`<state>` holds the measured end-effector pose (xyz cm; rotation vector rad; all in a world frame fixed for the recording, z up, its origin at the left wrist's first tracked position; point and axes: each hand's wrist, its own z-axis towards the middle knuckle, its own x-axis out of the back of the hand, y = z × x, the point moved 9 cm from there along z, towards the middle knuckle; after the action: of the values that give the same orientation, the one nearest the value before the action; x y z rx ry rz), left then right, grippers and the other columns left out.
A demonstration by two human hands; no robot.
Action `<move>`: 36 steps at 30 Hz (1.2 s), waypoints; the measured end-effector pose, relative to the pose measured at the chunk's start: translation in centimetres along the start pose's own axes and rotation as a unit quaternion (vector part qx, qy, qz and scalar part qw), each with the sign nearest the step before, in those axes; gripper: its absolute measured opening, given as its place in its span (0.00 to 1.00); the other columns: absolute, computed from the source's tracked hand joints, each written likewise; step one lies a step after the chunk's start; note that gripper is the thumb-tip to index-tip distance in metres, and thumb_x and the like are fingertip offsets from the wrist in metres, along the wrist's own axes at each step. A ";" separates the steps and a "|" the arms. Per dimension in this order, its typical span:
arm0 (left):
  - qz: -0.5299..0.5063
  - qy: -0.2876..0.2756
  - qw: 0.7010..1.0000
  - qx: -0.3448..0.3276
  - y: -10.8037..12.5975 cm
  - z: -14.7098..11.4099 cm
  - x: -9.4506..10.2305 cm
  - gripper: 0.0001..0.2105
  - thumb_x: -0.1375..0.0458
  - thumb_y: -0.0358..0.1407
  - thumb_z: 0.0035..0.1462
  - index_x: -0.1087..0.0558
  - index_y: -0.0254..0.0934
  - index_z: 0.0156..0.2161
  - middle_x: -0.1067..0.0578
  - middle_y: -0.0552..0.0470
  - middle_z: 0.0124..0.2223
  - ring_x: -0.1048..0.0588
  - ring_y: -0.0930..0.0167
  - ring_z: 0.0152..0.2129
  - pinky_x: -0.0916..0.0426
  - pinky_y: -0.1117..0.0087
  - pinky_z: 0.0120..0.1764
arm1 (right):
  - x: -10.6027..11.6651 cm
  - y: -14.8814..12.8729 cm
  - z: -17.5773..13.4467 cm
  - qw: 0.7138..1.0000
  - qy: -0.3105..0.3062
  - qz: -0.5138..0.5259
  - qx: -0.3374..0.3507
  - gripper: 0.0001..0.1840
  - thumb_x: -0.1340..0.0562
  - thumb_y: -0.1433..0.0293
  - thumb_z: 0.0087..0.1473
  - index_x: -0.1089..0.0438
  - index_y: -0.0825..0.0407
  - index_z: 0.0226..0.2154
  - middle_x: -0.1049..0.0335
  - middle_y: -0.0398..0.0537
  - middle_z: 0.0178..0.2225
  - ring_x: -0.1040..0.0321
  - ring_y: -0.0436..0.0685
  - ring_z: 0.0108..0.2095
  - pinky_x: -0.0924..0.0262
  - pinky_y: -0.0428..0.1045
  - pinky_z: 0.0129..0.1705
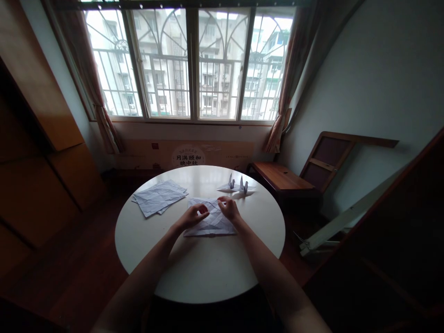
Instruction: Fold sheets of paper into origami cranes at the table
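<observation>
A creased sheet of pale paper (217,225) lies in front of me on the round white table (208,273). My left hand (195,216) is over its left half, fingers curled and the tips brought close to the thumb at the paper. At the far right part of the sheet, my right hand (229,209) has its fingers closed in a pinch at the edge. The exact fold between the fingertips is too small to make out. Just beyond my right hand stand two folded paper cranes, a left crane (231,182) and a right crane (244,186).
Several creased paper sheets (160,198) lie overlapped on the table's left side. A wooden bench (282,177) stands behind the table to the right, beside a leaning wooden frame (326,159). Barred windows (222,64) are ahead; wooden cabinets (45,194) line the left.
</observation>
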<state>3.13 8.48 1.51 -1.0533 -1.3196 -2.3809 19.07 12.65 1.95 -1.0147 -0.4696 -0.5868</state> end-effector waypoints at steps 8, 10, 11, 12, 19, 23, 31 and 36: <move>0.313 -0.030 0.943 0.111 -4.1 -0.3 -1.7 0.24 0.55 0.39 0.64 0.41 0.34 0.63 0.43 0.39 0.66 0.46 0.60 0.64 0.52 0.53 0.63 | -6.8 -2.7 -2.9 0.940 -0.257 -0.222 0.039 0.34 0.55 0.50 0.62 0.49 0.47 0.65 0.59 0.52 0.68 0.64 0.63 0.68 0.68 0.62 0.65; 0.333 -0.049 0.932 0.136 -4.2 -0.3 -1.8 0.26 0.57 0.42 0.65 0.44 0.32 0.64 0.46 0.38 0.67 0.49 0.60 0.65 0.55 0.54 0.64 | -6.7 -2.4 -3.0 0.931 -0.271 -0.244 0.021 0.35 0.58 0.48 0.62 0.52 0.46 0.66 0.63 0.51 0.69 0.67 0.63 0.68 0.71 0.63 0.65; 0.336 -0.054 0.928 0.150 -4.2 -0.4 -1.7 0.28 0.58 0.44 0.65 0.45 0.32 0.65 0.48 0.37 0.68 0.50 0.60 0.65 0.56 0.54 0.64 | -6.5 -2.1 -2.9 0.929 -0.271 -0.250 0.010 0.36 0.59 0.47 0.61 0.54 0.45 0.66 0.64 0.51 0.69 0.68 0.63 0.68 0.73 0.63 0.65; 0.337 -0.056 0.925 0.165 -4.2 -0.5 -1.5 0.30 0.59 0.47 0.64 0.46 0.31 0.65 0.49 0.37 0.68 0.52 0.60 0.66 0.57 0.54 0.64 | -6.2 -1.7 -2.8 0.929 -0.269 -0.256 -0.002 0.38 0.60 0.46 0.61 0.54 0.45 0.66 0.65 0.51 0.69 0.68 0.64 0.68 0.74 0.63 0.65; 0.344 -0.053 0.903 0.252 -5.2 -1.1 -0.4 0.39 0.62 0.56 0.60 0.50 0.27 0.67 0.54 0.34 0.69 0.58 0.54 0.66 0.68 0.41 0.62 | -4.1 1.1 -2.0 0.920 -0.258 -0.281 -0.093 0.43 0.63 0.43 0.59 0.60 0.52 0.68 0.71 0.52 0.70 0.75 0.61 0.69 0.78 0.63 0.65; 0.339 -0.054 0.900 0.267 -5.3 -1.3 0.0 0.40 0.61 0.58 0.59 0.49 0.26 0.66 0.53 0.32 0.68 0.57 0.52 0.66 0.65 0.40 0.61 | -4.0 1.1 -2.0 0.922 -0.253 -0.275 -0.096 0.42 0.61 0.45 0.60 0.60 0.52 0.68 0.70 0.52 0.70 0.75 0.62 0.69 0.78 0.63 0.65; 0.348 0.089 0.919 0.159 -1.4 -1.0 3.5 0.17 0.51 0.40 0.63 0.27 0.34 0.49 0.29 0.38 0.56 0.40 0.57 0.60 0.56 0.47 0.63 | -2.3 -0.9 -1.7 0.949 -0.182 -0.255 -0.013 0.32 0.53 0.52 0.63 0.37 0.55 0.58 0.55 0.58 0.67 0.66 0.66 0.68 0.75 0.64 0.65; 0.281 0.013 0.958 0.060 -1.4 0.2 0.4 0.21 0.56 0.35 0.64 0.37 0.32 0.60 0.39 0.41 0.64 0.44 0.65 0.63 0.50 0.59 0.63 | -3.9 -3.3 -1.9 0.960 -0.184 -0.202 0.054 0.30 0.56 0.58 0.65 0.44 0.56 0.63 0.54 0.56 0.67 0.63 0.60 0.68 0.66 0.57 0.66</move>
<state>2.23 9.52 0.90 -1.1647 -0.9706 -1.8620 14.21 10.60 0.85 -0.9297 -1.0444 -0.7291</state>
